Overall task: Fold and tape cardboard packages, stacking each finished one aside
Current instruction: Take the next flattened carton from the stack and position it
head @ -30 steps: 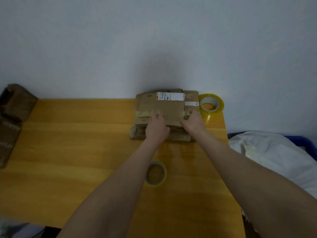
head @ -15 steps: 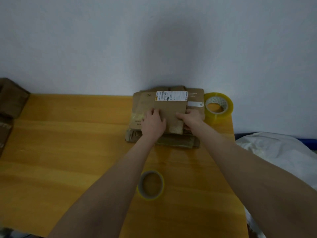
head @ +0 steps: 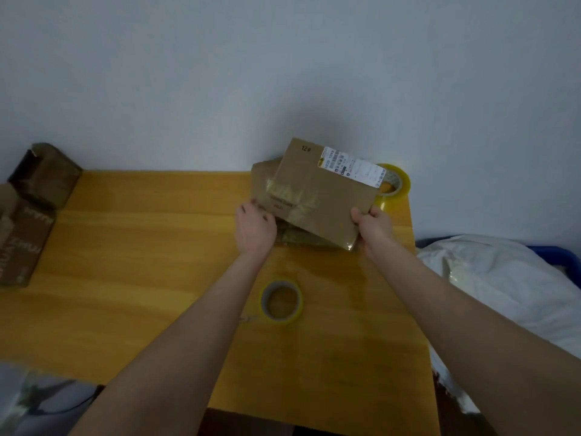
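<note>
A flat brown cardboard package with a white shipping label is tilted up off a low pile of flattened cardboard at the far right of the table. My right hand grips the package's near right corner, thumb on top. My left hand is at the package's near left edge, fingers curled under it. A small roll of yellow tape lies flat on the table between my forearms. A larger tape roll stands behind the package, partly hidden by it.
Folded cardboard boxes are stacked at the table's left edge against the wall. The yellow wooden table ends at a white wall. White plastic sheeting over a blue bin lies to the right of the table.
Both hands lay on top of the pile before. Now they have taken the top package by its near edge, lifted it and turned it clockwise, uncovering the cardboard beneath.
</note>
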A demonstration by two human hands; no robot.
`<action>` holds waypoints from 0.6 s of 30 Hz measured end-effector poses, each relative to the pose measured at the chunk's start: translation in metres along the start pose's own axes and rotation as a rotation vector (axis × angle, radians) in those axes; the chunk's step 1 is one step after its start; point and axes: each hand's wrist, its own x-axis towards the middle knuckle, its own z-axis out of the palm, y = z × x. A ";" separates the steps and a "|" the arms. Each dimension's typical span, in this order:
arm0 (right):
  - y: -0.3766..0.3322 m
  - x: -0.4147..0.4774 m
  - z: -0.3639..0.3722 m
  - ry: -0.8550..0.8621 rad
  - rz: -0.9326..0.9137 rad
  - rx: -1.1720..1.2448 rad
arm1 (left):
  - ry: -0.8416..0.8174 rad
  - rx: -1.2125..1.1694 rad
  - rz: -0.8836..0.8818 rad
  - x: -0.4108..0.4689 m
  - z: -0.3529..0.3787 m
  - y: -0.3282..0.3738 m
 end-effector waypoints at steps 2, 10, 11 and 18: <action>0.012 -0.012 -0.002 0.021 -0.016 -0.021 | -0.250 0.173 -0.007 -0.020 0.005 -0.022; 0.035 -0.025 -0.011 0.054 0.086 0.102 | -0.583 0.629 0.099 -0.062 0.033 -0.073; 0.036 -0.024 -0.011 0.052 0.095 0.114 | -0.534 0.628 0.109 -0.061 0.035 -0.076; 0.052 -0.018 -0.002 0.029 0.142 0.099 | -0.319 0.349 -0.014 -0.031 0.030 -0.106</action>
